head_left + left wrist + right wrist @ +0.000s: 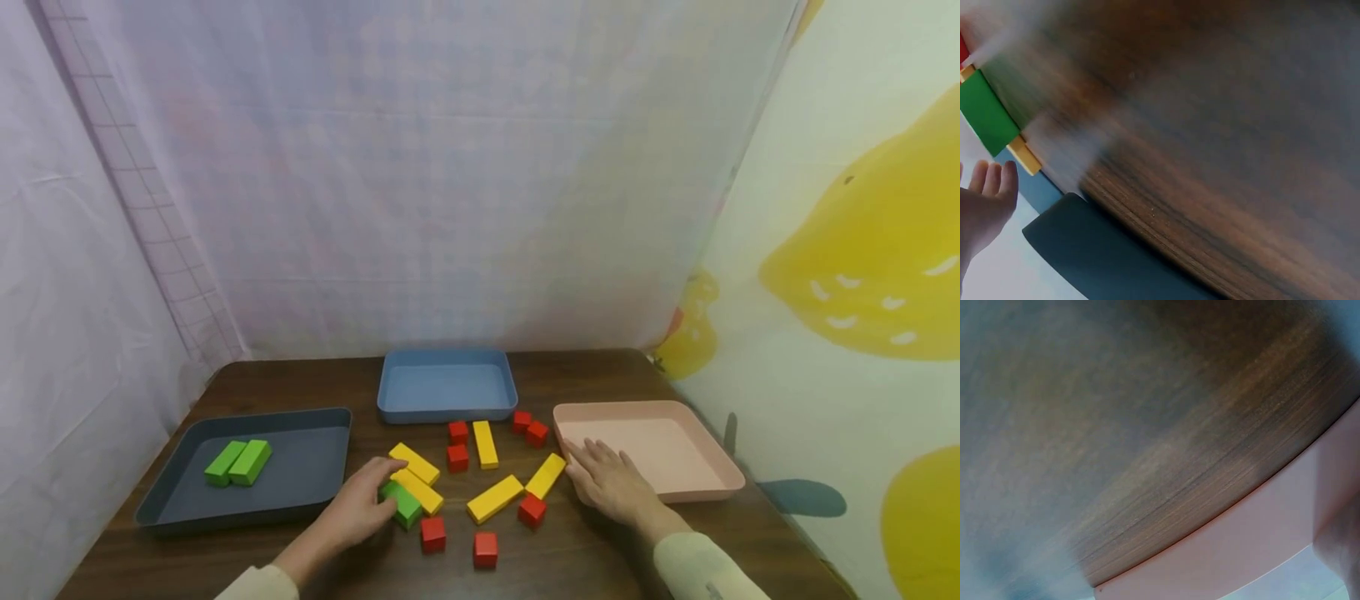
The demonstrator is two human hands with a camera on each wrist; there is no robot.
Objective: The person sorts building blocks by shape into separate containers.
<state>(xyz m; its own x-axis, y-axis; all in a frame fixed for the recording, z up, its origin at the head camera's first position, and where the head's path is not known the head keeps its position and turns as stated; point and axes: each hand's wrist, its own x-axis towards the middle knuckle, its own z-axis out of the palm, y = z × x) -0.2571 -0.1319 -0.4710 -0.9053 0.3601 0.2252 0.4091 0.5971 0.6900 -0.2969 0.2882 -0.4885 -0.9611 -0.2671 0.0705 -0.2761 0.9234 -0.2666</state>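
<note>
Left hand: the left hand [358, 506] was held low over a green rectangular block [406, 507], its fingers parted and loosely bent around it (whether contact had been made could not be told); no firm hold was seen.
Green block: it was placed on the dark brown wood-grain desk [585, 575], just beside a yellow rectangular block [420, 492].
Right hand: the right hand [609, 482] was laid palm down across the left edge of a pink shallow tray [678, 454], fingers nearly straight, nothing seen gripped.
Middle: seven red cubes [457, 458] and four other yellow blocks [486, 444] were scattered between the hands and beyond them.
Dark grey-blue shallow tray [311, 467]: two green blocks [251, 462] were set side by side within.
Light blue shallow tray [446, 387]: it was positioned behind the cubes.
</note>
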